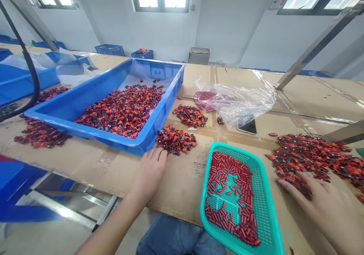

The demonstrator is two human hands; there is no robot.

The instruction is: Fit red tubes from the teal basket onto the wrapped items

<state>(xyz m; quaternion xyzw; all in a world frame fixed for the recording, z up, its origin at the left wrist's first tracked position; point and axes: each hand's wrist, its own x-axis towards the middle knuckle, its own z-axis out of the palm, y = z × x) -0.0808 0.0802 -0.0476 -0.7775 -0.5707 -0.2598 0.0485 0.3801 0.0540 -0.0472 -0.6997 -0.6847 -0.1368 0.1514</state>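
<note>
My left hand (150,171) lies flat on the cardboard-covered table (85,164), fingers stretched, fingertips touching a small heap of red-and-black pieces (175,139) beside the big blue tray (91,95). My right hand (321,203) rests with fingers spread on the near edge of a large heap of the same pieces (315,158) at the right. Between the hands a teal mesh basket (264,198) holds several short red tubes (227,194). Neither hand grips anything.
The blue tray holds many red-and-black pieces. Another small heap (190,115) lies behind the first, and more pieces (40,133) lie left of the tray. A clear plastic bag (236,101) with red parts and a dark phone (248,127) lie mid-table. Metal frame bars (318,44) cross at right.
</note>
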